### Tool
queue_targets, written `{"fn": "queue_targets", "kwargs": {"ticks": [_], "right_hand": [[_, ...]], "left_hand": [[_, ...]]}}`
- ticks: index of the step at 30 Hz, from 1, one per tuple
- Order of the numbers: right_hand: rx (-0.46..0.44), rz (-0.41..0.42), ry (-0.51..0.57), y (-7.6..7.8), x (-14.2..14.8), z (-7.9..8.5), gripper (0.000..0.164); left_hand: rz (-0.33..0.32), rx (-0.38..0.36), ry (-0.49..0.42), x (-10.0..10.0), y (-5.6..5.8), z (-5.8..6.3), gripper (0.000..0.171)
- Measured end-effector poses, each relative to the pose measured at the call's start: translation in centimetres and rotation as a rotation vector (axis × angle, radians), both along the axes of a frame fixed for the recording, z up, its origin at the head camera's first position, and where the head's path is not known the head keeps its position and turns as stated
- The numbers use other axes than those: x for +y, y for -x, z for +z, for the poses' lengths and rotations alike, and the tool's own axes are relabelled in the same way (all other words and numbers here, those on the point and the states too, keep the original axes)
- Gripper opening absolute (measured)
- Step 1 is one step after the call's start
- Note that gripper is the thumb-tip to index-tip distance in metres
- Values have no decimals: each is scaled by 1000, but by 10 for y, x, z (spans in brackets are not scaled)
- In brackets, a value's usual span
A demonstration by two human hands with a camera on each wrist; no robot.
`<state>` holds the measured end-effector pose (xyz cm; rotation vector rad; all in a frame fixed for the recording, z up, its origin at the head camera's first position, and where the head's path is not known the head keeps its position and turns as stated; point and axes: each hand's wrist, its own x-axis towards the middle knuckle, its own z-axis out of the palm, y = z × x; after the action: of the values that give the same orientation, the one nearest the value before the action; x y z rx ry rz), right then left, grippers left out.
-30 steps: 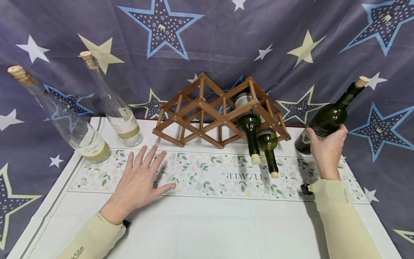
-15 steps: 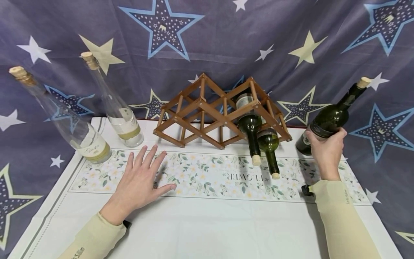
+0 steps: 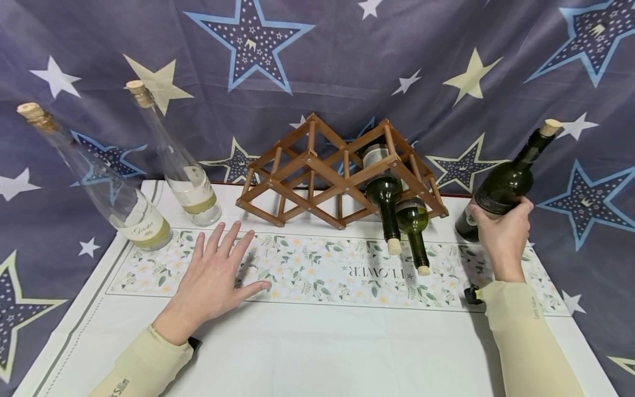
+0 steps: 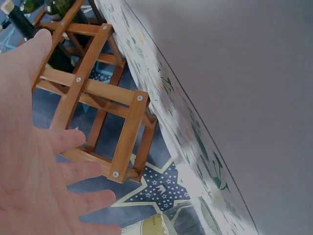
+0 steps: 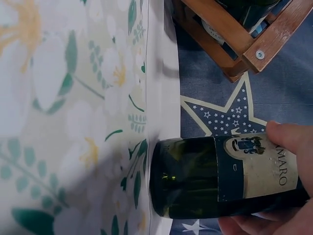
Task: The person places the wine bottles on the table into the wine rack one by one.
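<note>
My right hand [image 3: 503, 237] grips a dark green corked wine bottle [image 3: 507, 179] round its labelled lower body, at the right end of the table. The bottle leans to the right in the head view; in the right wrist view its base [image 5: 164, 178] is right at the cloth's edge. My left hand [image 3: 213, 278] is spread flat over the floral runner [image 3: 307, 270], fingers straight, holding nothing. A wooden lattice wine rack [image 3: 310, 160] stands between the hands. Two green corked bottles, an upper one [image 3: 384, 193] and a lower one [image 3: 413, 220], lie in its right side, necks forward.
Two clear corked bottles stand at the left, one farther out [image 3: 144, 223] and one nearer the rack [image 3: 193, 193]. A star-patterned curtain [image 3: 337, 66] hangs close behind the rack. White cloth [image 3: 342, 353] covers the table's front.
The bottle in my right hand has shifted very slightly, its neck tipping a little left between the last two frames. My left hand stays in place.
</note>
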<state>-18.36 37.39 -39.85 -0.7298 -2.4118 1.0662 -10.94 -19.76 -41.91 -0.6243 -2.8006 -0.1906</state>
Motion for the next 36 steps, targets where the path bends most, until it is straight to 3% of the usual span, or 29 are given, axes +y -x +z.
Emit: {"fn": "queue_targets", "kwargs": {"ticks": [15,27,36], "right_hand": [[52,12,-83,-20,-9,12,101],[175,-5,-167,-35,-25,24,92],[283,36,-279,-43,-40,34,91]], "left_hand": [[-11,8,-14,2,1,3,110],[-42,69,-37,5,5,10,109],[-52,90,-48,11,12,21,110]]}}
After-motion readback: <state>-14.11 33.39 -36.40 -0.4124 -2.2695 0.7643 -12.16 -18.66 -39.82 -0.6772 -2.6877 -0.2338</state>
